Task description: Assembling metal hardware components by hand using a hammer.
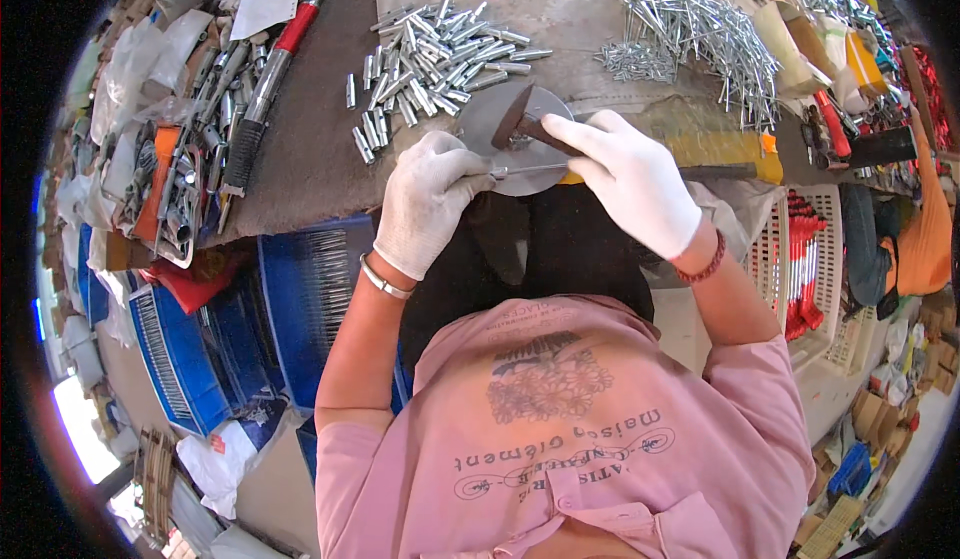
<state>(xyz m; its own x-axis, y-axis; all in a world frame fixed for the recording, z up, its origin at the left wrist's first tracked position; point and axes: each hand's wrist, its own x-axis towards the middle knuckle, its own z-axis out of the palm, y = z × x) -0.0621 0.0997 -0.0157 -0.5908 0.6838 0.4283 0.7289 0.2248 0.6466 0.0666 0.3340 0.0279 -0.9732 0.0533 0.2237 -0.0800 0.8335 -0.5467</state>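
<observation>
My left hand (427,199), in a white glove, is closed with its fingertips pinching a thin metal rod (530,169). The rod lies level over the near part of a round grey metal disc (478,117) at the bench's front edge. My gloved right hand (640,181) is closed around a hammer (511,116), whose dark head is above the disc; a dark handle end shows to the right of the hand. Beyond the disc lies a loose pile of short silver metal sleeves (430,54). The rod's left end is hidden by my left fingers.
Long silver screws (700,34) are heaped at the back right, with smaller ones (637,61) beside them. A red-and-black tool (280,69) lies on the left near a tray of metal parts (180,194). Below stand blue bins (310,289) and a white basket (825,249).
</observation>
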